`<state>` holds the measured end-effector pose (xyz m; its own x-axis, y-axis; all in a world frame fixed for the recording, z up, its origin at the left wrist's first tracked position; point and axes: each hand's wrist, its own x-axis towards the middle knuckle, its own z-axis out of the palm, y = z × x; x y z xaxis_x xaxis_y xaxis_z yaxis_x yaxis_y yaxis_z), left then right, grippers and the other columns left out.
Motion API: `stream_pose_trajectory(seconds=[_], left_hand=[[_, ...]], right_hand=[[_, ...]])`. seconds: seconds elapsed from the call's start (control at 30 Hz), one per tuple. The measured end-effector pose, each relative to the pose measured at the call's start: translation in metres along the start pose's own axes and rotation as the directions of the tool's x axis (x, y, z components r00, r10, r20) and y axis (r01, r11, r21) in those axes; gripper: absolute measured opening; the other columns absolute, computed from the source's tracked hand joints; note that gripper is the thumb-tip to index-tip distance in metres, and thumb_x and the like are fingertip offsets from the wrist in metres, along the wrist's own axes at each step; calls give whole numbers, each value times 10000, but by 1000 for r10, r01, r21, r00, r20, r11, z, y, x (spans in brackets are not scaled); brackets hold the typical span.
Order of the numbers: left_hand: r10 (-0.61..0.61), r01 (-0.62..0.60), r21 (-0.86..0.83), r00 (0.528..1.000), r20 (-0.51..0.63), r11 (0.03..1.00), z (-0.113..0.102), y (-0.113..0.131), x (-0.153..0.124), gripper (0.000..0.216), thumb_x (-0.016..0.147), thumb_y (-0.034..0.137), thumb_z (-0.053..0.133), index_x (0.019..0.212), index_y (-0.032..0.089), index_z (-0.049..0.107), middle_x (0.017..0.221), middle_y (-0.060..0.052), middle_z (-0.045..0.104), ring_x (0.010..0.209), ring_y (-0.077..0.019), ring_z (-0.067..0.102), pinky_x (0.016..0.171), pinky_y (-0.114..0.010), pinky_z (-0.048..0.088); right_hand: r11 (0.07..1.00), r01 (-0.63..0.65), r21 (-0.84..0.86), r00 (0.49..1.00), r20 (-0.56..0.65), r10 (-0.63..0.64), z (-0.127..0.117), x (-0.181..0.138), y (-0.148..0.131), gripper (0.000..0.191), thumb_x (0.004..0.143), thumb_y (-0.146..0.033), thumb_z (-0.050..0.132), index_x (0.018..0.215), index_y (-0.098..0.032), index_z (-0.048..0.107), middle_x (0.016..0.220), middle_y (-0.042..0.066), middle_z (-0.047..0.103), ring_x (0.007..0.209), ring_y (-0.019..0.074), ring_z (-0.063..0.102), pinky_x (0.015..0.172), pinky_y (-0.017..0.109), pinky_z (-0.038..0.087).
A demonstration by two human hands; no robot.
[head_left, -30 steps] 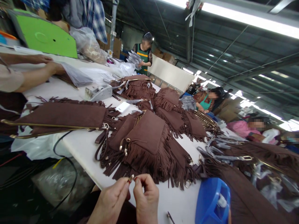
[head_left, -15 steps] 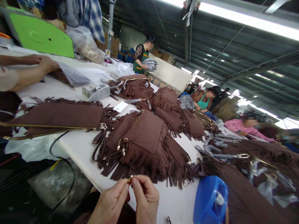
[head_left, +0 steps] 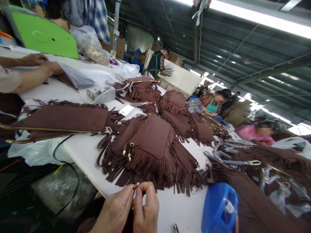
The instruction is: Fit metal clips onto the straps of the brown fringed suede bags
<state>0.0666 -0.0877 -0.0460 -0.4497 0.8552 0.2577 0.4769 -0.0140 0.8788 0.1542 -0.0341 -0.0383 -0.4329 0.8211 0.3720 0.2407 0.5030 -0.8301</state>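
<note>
dark ribbed roofing (head_left: 233,42) with a long strip light (head_left: 262,17) slopes over a smooth white counter (head_left: 89,158). across its middle lie brown bags (head_left: 153,136), matte and suede-like, flat-panelled, edged with long thin fringe (head_left: 165,168) and gold-toned fittings (head_left: 129,156). towards the right stands a glossy blue plastic container (head_left: 213,207). at the near edge, bare and close together, are the left hand (head_left: 113,207) and right hand (head_left: 147,207); the fingers of both are pinched together around a tiny shiny gold-toned piece (head_left: 136,185), held just in front of the fringe. its exact shape is too small and covered to tell.
</note>
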Motion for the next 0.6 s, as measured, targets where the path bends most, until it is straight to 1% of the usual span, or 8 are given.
stream_pose_trajectory(seconds=[0.07, 0.1, 0.13, 0.2, 0.27, 0.37, 0.5, 0.6], left_hand=[[13, -13, -10, 1000, 6, 1000, -1, -2, 1, 266, 884, 275, 342, 742, 215, 559, 616, 11, 623, 546, -108, 604, 552, -154, 474], [-24, 25, -29, 999, 21, 999, -2, -1, 3, 269, 880, 289, 342, 746, 213, 562, 617, 10, 625, 549, -112, 604, 554, -160, 476], [-92, 95, -57, 995, 45, 994, -4, 0, 6, 275, 871, 309, 343, 739, 209, 563, 613, 10, 624, 555, -118, 603, 554, -169, 477], [-258, 274, -131, 958, 123, 953, -10, 6, 12, 288, 842, 356, 360, 696, 200, 553, 604, 12, 610, 576, -133, 592, 558, -191, 477], [-352, 384, -193, 918, 181, 903, -15, 13, 18, 317, 803, 404, 382, 612, 194, 525, 559, 21, 566, 565, -141, 555, 546, -209, 459], [-377, 421, -222, 901, 215, 879, -19, 19, 21, 365, 771, 432, 396, 527, 189, 518, 516, 30, 521, 531, -133, 497, 539, -215, 412], [-390, 457, -264, 880, 269, 849, -19, 19, 18, 387, 776, 435, 390, 532, 183, 555, 606, 7, 601, 581, -135, 520, 598, -218, 413], [-411, 490, -334, 867, 281, 805, -19, 16, 16, 381, 781, 450, 414, 554, 179, 557, 667, -6, 624, 644, -146, 545, 644, -227, 429]], right_hand=[[999, -31, 19, 999, -18, 32, 3, -2, -2, 199, 910, -249, 349, 751, -219, 465, 680, -22, 490, 634, 122, 478, 596, 235, 382], [999, -33, 32, 999, -26, 34, 5, -2, -2, 199, 909, -252, 352, 751, -219, 468, 677, -22, 492, 631, 123, 476, 593, 235, 379], [999, -22, 47, 999, -26, 23, 5, -3, -2, 199, 906, -253, 354, 750, -219, 472, 679, -20, 496, 631, 124, 476, 593, 237, 379], [997, 14, 69, 1000, -12, -13, 5, -4, 0, 197, 900, -258, 364, 744, -217, 478, 688, -14, 501, 637, 128, 475, 597, 243, 381], [997, 26, 75, 1000, -7, -26, 2, -4, 3, 198, 894, -266, 382, 728, -213, 475, 682, -15, 496, 629, 126, 472, 593, 242, 382], [997, -44, 66, 998, -39, 47, -7, 2, 9, 196, 893, -278, 405, 729, -210, 489, 665, -26, 498, 624, 118, 487, 594, 230, 390], [991, -131, 26, 990, -54, 132, -19, 10, 17, 202, 880, -315, 439, 722, -205, 501, 642, -36, 508, 604, 110, 485, 577, 214, 386], [980, -191, -49, 975, -128, 184, -32, 9, 28, 234, 830, -370, 506, 657, -215, 483, 591, -44, 476, 574, 123, 459, 570, 240, 373]])
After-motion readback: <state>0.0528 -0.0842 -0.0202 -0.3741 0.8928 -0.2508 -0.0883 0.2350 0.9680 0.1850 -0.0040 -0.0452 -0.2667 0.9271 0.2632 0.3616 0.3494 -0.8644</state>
